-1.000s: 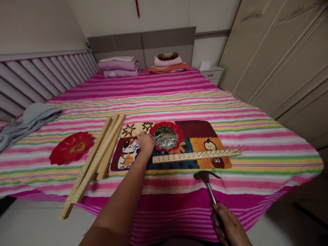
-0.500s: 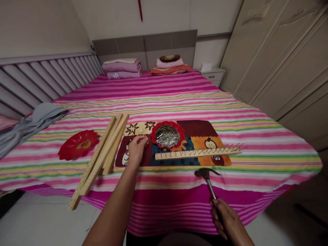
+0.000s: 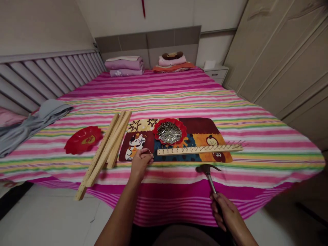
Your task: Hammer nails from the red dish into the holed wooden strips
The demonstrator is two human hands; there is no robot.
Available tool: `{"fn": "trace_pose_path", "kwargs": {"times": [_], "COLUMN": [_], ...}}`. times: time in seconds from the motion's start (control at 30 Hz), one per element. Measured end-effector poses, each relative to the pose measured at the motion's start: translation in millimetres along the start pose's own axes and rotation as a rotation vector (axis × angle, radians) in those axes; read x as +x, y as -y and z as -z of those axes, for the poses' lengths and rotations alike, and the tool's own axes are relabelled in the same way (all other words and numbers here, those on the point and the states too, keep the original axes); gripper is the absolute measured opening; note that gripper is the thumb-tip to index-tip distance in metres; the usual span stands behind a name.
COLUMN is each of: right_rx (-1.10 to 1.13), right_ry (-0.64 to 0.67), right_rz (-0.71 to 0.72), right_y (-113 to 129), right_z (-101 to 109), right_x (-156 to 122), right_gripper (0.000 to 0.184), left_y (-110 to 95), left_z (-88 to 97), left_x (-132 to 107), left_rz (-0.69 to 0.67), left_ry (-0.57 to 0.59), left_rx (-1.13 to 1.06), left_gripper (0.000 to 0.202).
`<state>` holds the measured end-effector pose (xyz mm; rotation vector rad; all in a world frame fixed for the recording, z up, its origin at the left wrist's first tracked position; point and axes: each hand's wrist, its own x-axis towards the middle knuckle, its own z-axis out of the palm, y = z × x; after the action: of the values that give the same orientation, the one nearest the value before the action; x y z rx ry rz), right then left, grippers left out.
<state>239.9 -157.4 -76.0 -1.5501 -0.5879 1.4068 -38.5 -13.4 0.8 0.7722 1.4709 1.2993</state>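
My left hand (image 3: 140,163) is closed in a pinch on a thin nail (image 3: 150,152), just off the left end of a wooden strip (image 3: 179,151). A row of nails stands along that strip, some upright and others leaning toward the right end. Behind it sits a red scalloped dish (image 3: 183,136) heaped with loose nails (image 3: 169,132). My right hand (image 3: 227,213) is wrapped round the dark handle of a claw hammer (image 3: 210,179), whose head hangs near the bed's front, below the strip.
Several wooden strips with holes (image 3: 102,153) lie stacked at the left, jutting over the bed's edge. Beside them is an empty red dish (image 3: 83,140). A patterned mat (image 3: 202,126) lies under the nailed strip. Grey clothing (image 3: 48,112) rests at far left, and folded bedding (image 3: 125,65) by the headboard.
My left hand has moved from beside the nail dish toward me and slightly right, closer to the strip's left end; a nail now shows in its fingers. My right hand still holds the hammer low.
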Motion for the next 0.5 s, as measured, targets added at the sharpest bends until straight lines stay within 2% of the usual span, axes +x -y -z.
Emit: {"fn": "trace_pose_path", "kwargs": {"times": [0.1,0.27,0.5], "right_rx": [0.009,0.002,-0.009], "right_ry": [-0.008,-0.019,-0.021], "right_rz": [0.023,0.024,0.031], "right_y": [2.9,7.9,8.0], "right_z": [-2.1,-5.8,-5.6], "right_x": [-3.0,-6.6,-5.9], "right_gripper": [0.04,0.037,0.035], "left_y": [3.9,12.5,16.7], "left_z": [7.9,14.0,18.9], "left_x": [2.7,5.9,6.8], "left_rz": [-0.013,0.032,0.038], "left_ry": [-0.039,-0.007,0.065], "left_rx": [0.039,0.09,0.104], "left_gripper": [0.043,0.024,0.035]}}
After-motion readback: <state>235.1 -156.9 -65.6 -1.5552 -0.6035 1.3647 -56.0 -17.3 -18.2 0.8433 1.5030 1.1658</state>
